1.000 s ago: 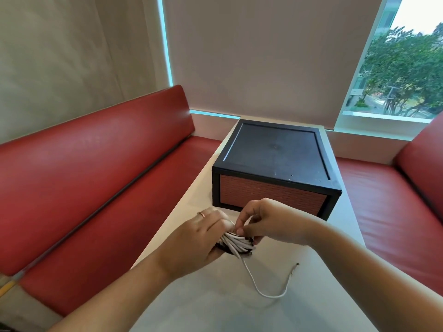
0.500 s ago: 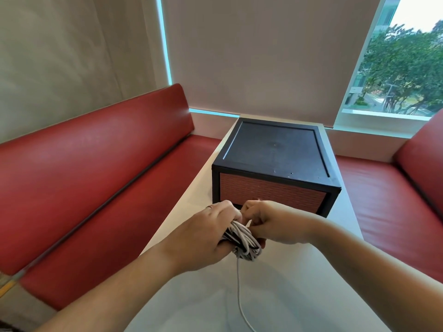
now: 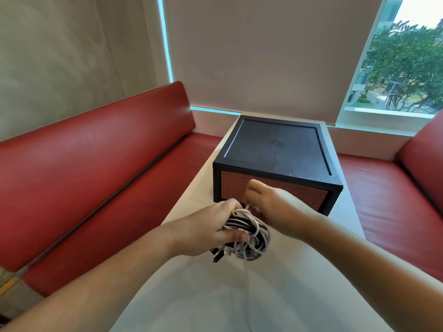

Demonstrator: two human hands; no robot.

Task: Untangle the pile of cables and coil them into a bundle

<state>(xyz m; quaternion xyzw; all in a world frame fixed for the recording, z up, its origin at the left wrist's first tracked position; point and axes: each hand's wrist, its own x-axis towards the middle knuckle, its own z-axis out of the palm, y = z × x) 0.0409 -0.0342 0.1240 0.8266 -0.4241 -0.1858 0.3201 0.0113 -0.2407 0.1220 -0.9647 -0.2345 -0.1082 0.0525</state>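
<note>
Above the white table (image 3: 211, 298) my left hand (image 3: 211, 228) grips a coiled bundle of white and black cables (image 3: 254, 233), thumb across its loops. Several plug ends stick out below the hand. My right hand (image 3: 275, 207) is just right of the bundle's top, blurred by motion. Its fingertips pinch a white cable strand that rises from the coil. A faint, blurred white tail hangs from the bundle toward the table's near edge.
A black box with a red woven front (image 3: 275, 152) stands on the table just beyond my hands. Red padded benches run along the left (image 3: 96, 164) and right (image 3: 395, 200) of the table. A window with blinds is behind.
The loose white tail that lay on the table has been drawn up into the coil. My right hand has lifted from the bundle's top to just above and to the right of it.
</note>
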